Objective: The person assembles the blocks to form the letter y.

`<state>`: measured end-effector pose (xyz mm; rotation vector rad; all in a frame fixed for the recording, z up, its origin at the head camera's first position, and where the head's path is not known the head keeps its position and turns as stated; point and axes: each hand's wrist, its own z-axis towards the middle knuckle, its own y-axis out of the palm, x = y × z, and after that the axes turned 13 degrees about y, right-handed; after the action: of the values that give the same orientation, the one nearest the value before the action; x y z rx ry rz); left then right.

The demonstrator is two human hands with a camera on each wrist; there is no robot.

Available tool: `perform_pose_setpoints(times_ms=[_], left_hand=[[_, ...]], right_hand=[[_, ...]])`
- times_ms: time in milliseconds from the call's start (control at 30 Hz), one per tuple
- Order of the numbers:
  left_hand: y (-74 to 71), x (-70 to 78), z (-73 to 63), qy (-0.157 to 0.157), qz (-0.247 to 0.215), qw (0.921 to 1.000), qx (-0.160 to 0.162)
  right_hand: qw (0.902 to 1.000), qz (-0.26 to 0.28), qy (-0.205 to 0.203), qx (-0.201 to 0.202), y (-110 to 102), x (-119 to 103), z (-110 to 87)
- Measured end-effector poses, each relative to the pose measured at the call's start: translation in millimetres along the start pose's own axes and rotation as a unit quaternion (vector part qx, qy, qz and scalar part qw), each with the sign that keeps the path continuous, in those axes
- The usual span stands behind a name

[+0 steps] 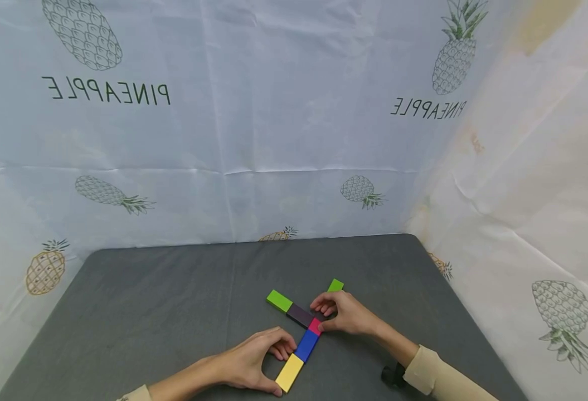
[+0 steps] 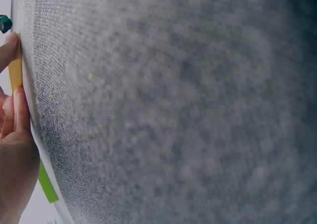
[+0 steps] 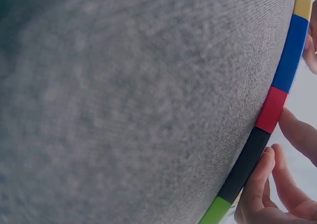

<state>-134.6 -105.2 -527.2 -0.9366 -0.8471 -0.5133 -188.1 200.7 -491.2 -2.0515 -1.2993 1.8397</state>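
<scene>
Coloured blocks lie on the grey table in a Y shape. Its stem runs through a yellow block [image 1: 290, 373], a blue block [image 1: 306, 346] and a red block [image 1: 315, 326]. My left hand [image 1: 253, 356] pinches the yellow block lengthwise, thumb at the near end and fingers by the blue joint. At the fork, my right hand [image 1: 346, 314] has its thumb at the red block and its curled fingers along the right branch's black block [image 3: 245, 164], which the hand hides in the head view. Another black block [image 1: 300, 316] forms the left branch.
Green blocks [image 1: 280, 301] tip both branches, the right one [image 1: 336, 285] beyond my right hand. A dark grey cloth covers the table [image 1: 148, 312]. White pineapple-print curtains [image 1: 294, 122] hang behind and beside it. A small black device [image 1: 393, 376] sits by my right sleeve.
</scene>
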Motion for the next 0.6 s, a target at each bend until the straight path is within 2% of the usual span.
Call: perform_pose_setpoints(times_ms=[600], left_hand=[[1.4,-0.3,1.0,-0.007,-0.005,1.0,-0.001]], right_hand=[[1.0,-0.004,-0.004,0.004,1.4,0.4,-0.6]])
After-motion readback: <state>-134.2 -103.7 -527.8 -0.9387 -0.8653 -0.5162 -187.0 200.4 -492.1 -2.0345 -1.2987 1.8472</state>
